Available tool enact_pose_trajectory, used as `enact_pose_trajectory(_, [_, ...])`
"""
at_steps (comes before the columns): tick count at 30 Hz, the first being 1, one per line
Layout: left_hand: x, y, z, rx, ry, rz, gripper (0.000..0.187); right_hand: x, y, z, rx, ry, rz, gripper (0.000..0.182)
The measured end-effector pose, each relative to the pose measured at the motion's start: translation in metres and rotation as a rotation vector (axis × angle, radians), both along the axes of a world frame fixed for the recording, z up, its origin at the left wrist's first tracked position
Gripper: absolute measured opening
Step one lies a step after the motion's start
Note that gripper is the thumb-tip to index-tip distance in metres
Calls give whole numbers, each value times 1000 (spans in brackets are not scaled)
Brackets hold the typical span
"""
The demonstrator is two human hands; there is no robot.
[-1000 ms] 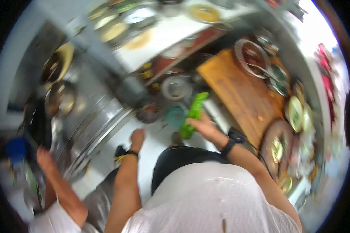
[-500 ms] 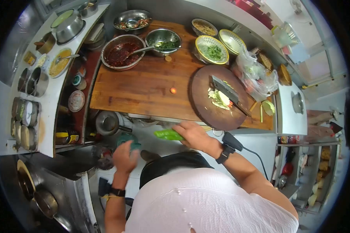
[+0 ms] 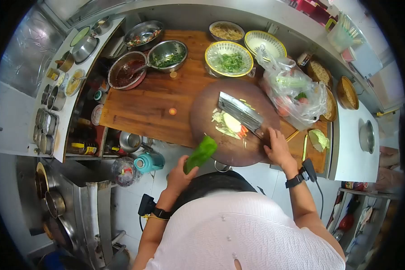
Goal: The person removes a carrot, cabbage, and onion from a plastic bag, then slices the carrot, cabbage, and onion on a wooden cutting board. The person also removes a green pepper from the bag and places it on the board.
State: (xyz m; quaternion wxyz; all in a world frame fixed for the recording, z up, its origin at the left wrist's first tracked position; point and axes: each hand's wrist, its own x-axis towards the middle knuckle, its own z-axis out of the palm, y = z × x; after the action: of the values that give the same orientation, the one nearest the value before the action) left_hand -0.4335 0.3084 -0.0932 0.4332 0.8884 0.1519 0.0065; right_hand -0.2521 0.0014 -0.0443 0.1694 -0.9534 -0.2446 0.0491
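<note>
A long green pepper [image 3: 200, 155] is held upright and tilted in my left hand [image 3: 179, 176], its fingers closed round the lower end, in front of the board's near edge. My right hand [image 3: 280, 150] is at the right side of the round chopping board [image 3: 207, 103], fingers stretched and thumb apart, at the handle end of a cleaver [image 3: 241, 112]. Whether it touches the handle is hard to make out. The cleaver lies flat on the board beside sliced pale vegetable [image 3: 229, 125] and a few red strips [image 3: 243, 132].
Behind the board stand yellow-rimmed bowls [image 3: 208, 56] and a plastic bag [image 3: 297, 90] of vegetables. Metal bowls [image 3: 184, 47] and a red sauce basin [image 3: 139, 82] sit at the back left. A cabbage piece [image 3: 318, 140] lies at the right. A teal jug [image 3: 149, 162] is below the table.
The green pepper has passed from my right hand to my left. My right hand has moved right to the cleaver's handle end. The view has shifted.
</note>
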Motion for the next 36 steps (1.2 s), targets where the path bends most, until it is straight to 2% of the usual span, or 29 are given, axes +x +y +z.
enact_pose_trajectory(1, [0,-8,2,8,13,8,51,5,-12,-11,-73,173,-25,62])
enact_pose_trajectory(3, [0,-20,7,-311,76,172,46,15,-11,-23,-78,123,48,61])
enact_pose_trajectory(4, [-1,-23,1,-300,84,184,46,19,-8,-27,-90,60,108,59])
enact_pose_trajectory(7, [6,-24,-12,-264,-26,178,39,21,2,1,16,113,83,56])
enact_pose_trajectory(8, [12,-24,-1,-449,83,211,40,20,2,6,30,112,85,56])
enact_pose_trajectory(9, [16,-26,9,-635,196,239,41,16,0,10,215,92,118,53])
enact_pose_trajectory(10, [21,-27,14,-646,199,255,45,12,-2,15,398,65,148,50])
enact_pose_trajectory(11, [23,-26,14,-641,196,248,45,6,-3,21,402,60,143,50])
enact_pose_trajectory(13, [28,-23,4,-580,128,199,50,-7,-1,32,513,303,83,43])
enact_pose_trajectory(14, [30,-20,-9,-581,130,194,50,-10,4,36,424,447,58,38])
enact_pose_trajectory(16, [33,-12,-33,-367,-29,69,50,-21,22,43,360,452,75,37])
enact_pose_trajectory(17, [37,-10,-31,-366,-27,67,50,-23,28,45,294,451,103,36])
enact_pose_trajectory(18, [42,-10,-28,-272,23,78,48,-27,33,35,347,301,202,36])
enact_pose_trajectory(19, [46,-11,-26,-178,73,87,48,-32,35,34,347,301,200,36])
enact_pose_trajectory(25, [56,-21,-9,-24,60,38,41,-47,52,50,15,223,387,35])
enact_pose_trajectory(28, [59,-16,-13,-14,-7,-3,38,-50,59,50,-81,210,389,28])
enact_pose_trajectory(31, [64,-16,-9,17,55,-60,33,-47,70,60,-188,298,354,19])
enact_pose_trajectory(36, [65,-13,-15,0,45,-64,31,-38,83,60,-210,346,376,14])
